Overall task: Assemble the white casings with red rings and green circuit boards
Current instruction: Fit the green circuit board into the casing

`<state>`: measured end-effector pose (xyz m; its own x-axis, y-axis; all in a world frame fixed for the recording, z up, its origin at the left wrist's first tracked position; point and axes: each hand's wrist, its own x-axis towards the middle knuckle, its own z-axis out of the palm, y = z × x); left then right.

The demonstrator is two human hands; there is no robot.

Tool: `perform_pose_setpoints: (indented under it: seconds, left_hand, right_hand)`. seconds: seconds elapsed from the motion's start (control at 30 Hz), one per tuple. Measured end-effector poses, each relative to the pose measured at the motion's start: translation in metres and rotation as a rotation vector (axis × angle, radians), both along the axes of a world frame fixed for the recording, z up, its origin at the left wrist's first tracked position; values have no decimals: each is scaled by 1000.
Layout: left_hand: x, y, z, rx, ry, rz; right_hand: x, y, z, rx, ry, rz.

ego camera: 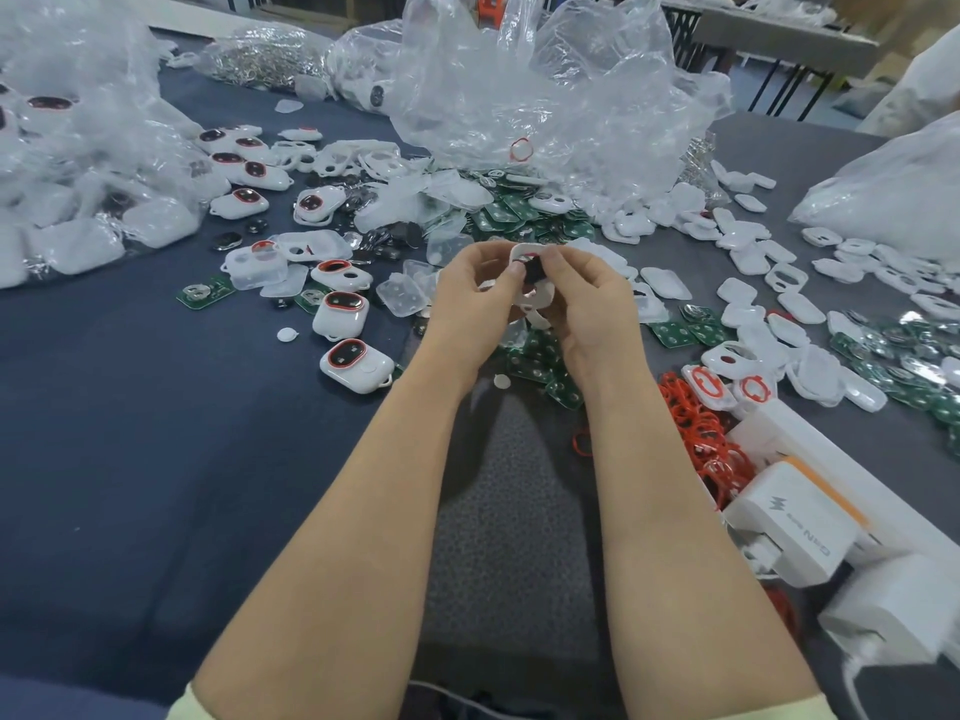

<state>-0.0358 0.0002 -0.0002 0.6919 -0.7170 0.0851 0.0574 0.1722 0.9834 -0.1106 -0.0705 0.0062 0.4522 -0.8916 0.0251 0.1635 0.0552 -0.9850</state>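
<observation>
At the centre of the frame, above the bench (156, 433), we see both hands meeting on one white casing (531, 298). The left hand (475, 298) has its grip clamped on the casing's left edge, thumb and curled fingers pinching it. The right hand (589, 304) has its grip clamped on the right side, thumb pressed by a dark part (535, 272) sitting in the casing's opening. The casing is held clear of the bench between the two hands.

Just below the hands we find green boards (535, 358) lying loose, with more spread at the upper middle and far right. At the lower right a heap of red rings (693, 423) lies beside a white charger (795, 527). To the left of the hands, closed casings with red-rimmed windows (356, 362) rest on the bench, several more trailing toward the upper left. White shells (748, 241) are scattered across the right. A crumpled clear bag (545, 90) rises at the top centre, and other bags fill the upper left and right edges.
</observation>
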Motion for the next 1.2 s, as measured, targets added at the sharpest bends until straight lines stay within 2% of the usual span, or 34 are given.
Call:
perform_pose_setpoints:
  seconds: [0.13,0.23,0.33,0.43,0.6,0.83,1.03,1.2]
  left_hand:
    - [3,0,-1,59,-197,171]
    - [2,0,-2,58,-302,259]
    - [0,0,0,38,-293,204]
    - [-1,0,1,43,-257,155]
    - [2,1,-1,50,-266,190]
    - [-1,0,-1,64,-281,128]
    - [0,2,-1,126,-415,235]
    - [-1,3,-1,110,-384,222]
  right_hand:
    - [-1,4,0,-221,157,24]
    - [0,6,0,-321,202,12]
    - [-1,6,0,-316,182,-21]
    - [-1,5,0,-200,112,4]
    - [1,5,2,-72,49,87]
    - [0,6,1,-223,204,-55]
    - [9,16,-1,-586,437,-196]
    - [8,18,1,-637,443,-248]
